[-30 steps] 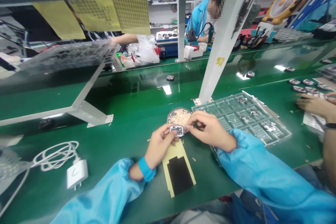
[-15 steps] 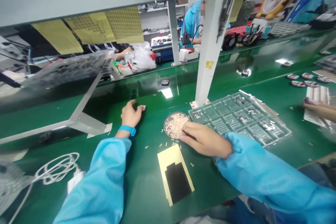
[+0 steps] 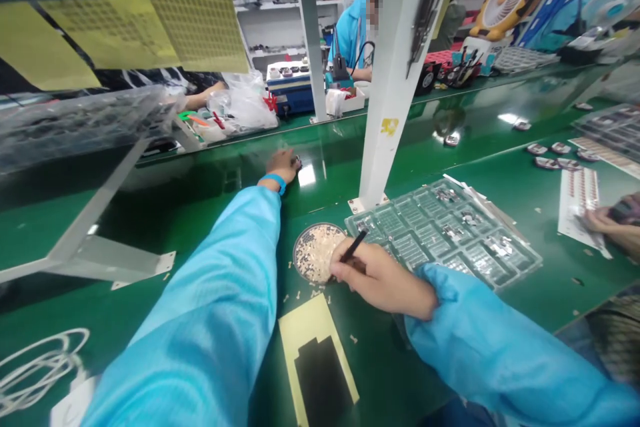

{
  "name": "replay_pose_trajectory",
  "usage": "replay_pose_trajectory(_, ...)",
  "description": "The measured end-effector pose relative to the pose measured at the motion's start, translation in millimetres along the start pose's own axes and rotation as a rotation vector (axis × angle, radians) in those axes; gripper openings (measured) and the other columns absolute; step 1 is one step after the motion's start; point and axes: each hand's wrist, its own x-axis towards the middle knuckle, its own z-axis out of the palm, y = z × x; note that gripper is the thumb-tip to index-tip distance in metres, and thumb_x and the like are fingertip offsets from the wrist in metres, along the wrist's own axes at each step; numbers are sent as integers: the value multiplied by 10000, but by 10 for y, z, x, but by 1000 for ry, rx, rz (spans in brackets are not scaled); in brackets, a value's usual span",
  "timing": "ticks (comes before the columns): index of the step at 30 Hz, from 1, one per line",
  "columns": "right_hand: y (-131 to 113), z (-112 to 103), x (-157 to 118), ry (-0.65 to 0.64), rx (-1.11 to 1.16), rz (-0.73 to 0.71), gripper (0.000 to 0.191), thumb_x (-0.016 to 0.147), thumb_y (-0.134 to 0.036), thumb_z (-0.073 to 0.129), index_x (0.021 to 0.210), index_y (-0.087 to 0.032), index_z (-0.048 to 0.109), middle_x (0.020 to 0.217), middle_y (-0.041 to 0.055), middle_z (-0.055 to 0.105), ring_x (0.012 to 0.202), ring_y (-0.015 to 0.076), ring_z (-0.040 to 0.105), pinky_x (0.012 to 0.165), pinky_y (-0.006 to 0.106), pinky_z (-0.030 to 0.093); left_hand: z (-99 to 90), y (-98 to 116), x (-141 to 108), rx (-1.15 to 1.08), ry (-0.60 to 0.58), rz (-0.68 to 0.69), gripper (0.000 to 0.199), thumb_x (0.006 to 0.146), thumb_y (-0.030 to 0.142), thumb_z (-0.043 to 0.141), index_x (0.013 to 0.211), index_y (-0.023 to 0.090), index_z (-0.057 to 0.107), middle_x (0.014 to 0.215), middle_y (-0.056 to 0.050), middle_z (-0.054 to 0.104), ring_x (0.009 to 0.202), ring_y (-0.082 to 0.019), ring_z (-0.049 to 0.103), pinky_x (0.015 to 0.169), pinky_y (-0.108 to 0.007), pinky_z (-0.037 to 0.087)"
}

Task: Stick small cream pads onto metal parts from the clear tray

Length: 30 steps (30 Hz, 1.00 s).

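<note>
Small dark device point(image 3: 298, 161), far side of the green desk point(image 3: 210, 233), just past the glossy belt edge; only a sliver shows beyond the fingers. Left hand point(image 3: 283, 165) stretched out to it at full arm's reach, fingers curled over it and touching; whether it is actually gripped cannot be told. Blue wristband point(image 3: 273, 180) on that wrist, light blue sleeve point(image 3: 220, 293) running back toward the camera.

Right hand point(image 3: 380, 277) closed around a thin black tool point(image 3: 354, 246), tip pointing up and away, the hand resting on the desk at the near edge of a round shallow dish of small pale parts point(image 3: 316, 252). A few loose parts lie scattered on the desk just below the dish.

Clear plastic compartment tray point(image 3: 450, 227) just right of the dish, some pockets holding small components. Yellow sheet with a black rectangle point(image 3: 318, 357) lies flat between the two arms. White upright post point(image 3: 387, 80) stands behind the tray. Coiled white cable point(image 3: 35, 363) at lower left.

Another person's hand point(image 3: 605, 220) at the right edge, beside a white strip of labels point(image 3: 575, 195).
</note>
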Motion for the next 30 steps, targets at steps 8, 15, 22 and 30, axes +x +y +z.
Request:
replay_pose_trajectory(8, 51, 223, -89, -49, 55, -133, 124, 910, -287, 675, 956, -180, 718, 988, 36, 681, 919, 138, 641, 811, 262, 532, -560, 127, -1260, 3, -3, -49, 445, 843, 248, 620, 1262, 123, 535, 1156, -164, 625, 1049, -276, 610, 962, -392, 488)
replay_pose_trajectory(15, 137, 253, -147, -126, -36, -41, 208, 896, -354, 690, 982, -166, 659, 900, 21, 670, 714, 96, 622, 638, 209, 517, -866, 517, -3088, -684, -330, -164, 311, 855, 416, 631, 1111, 240, 650, 842, 4, 688, 586, -74, 555, 516, -172, 426)
replay_pose_trajectory(22, 131, 279, -135, -155, -53, -32, 206, 896, -366, 695, 985, -182, 668, 961, 17, 671, 739, 90, 619, 666, 212, 523, -611, 565, -3535, -1044, -483, -294, 311, 844, 385, 640, 1079, 183, 611, 809, -20, 669, 596, -92, 611, 538, -159, 535)
replay_pose_trajectory(30, 107, 281, -179, -165, -1, -65, 165, 910, -315, 685, 971, -163, 662, 945, 37, 664, 774, 109, 624, 699, 240, 537, -584, 520, -3525, -1110, -451, -336, 308, 851, 396, 626, 1042, 166, 552, 810, -28, 652, 548, -103, 627, 417, -118, 434)
